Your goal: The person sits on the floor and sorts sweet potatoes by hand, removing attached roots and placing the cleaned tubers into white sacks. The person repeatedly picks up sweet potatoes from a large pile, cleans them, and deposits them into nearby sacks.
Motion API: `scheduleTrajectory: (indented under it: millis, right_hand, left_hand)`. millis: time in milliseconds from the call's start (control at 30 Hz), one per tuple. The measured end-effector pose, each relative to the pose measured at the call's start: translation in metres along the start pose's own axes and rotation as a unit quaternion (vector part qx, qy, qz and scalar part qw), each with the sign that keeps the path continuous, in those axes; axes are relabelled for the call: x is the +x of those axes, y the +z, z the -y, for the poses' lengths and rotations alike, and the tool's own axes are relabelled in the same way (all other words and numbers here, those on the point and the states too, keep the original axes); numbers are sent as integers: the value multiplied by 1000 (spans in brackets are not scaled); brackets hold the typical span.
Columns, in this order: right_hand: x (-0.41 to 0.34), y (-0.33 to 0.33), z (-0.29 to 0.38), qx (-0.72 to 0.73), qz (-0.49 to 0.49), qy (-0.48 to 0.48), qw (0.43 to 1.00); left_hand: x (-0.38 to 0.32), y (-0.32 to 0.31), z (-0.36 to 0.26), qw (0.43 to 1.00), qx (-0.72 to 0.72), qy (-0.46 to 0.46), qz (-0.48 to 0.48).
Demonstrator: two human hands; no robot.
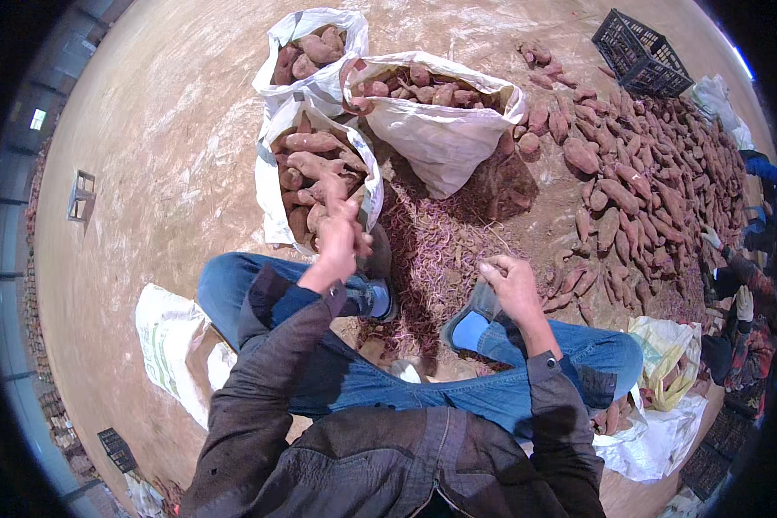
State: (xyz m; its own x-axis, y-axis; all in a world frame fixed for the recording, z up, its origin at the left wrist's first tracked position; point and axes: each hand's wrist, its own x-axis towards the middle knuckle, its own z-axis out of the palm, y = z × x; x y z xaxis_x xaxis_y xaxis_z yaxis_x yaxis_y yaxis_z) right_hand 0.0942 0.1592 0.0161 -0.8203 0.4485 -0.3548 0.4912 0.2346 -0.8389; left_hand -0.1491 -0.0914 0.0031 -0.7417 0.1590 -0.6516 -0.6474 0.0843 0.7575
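Observation:
My left hand, blurred, is over the near edge of a white woven sack filled with sweet potatoes. Blur hides whether its fingers hold anything. My right hand is above my right shoe, thumb and fingertips drawn together, with nothing visible between them. Between my feet lies a heap of thin purplish roots and broken bits. Two more open sacks stand beyond: a wide white sack and a smaller white sack, both holding sweet potatoes.
A large pile of sweet potatoes spreads to the right, with a black plastic crate at its far end. Co-workers' gloved hands show at the right rim. Sacks lie by my right knee, another sack at my left.

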Motion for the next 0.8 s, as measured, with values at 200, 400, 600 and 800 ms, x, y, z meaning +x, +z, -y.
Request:
scheduleTrajectory:
  millis: [200,400,600,800]
  right_hand:
    - [-5,5,-21,-217,-43,-70,973]
    - [27,-12,-43,-288,-18,29,957]
    - [80,-64,-109,-302,-40,183,935]
    - [94,-161,-244,-232,-319,279,876]
  left_hand:
    - [64,-33,-16,883,262,275,-275]
    - [16,34,-13,962,66,235,-119]
    - [-67,98,6,970,90,75,215]
    - [-110,101,1,944,119,-83,296]
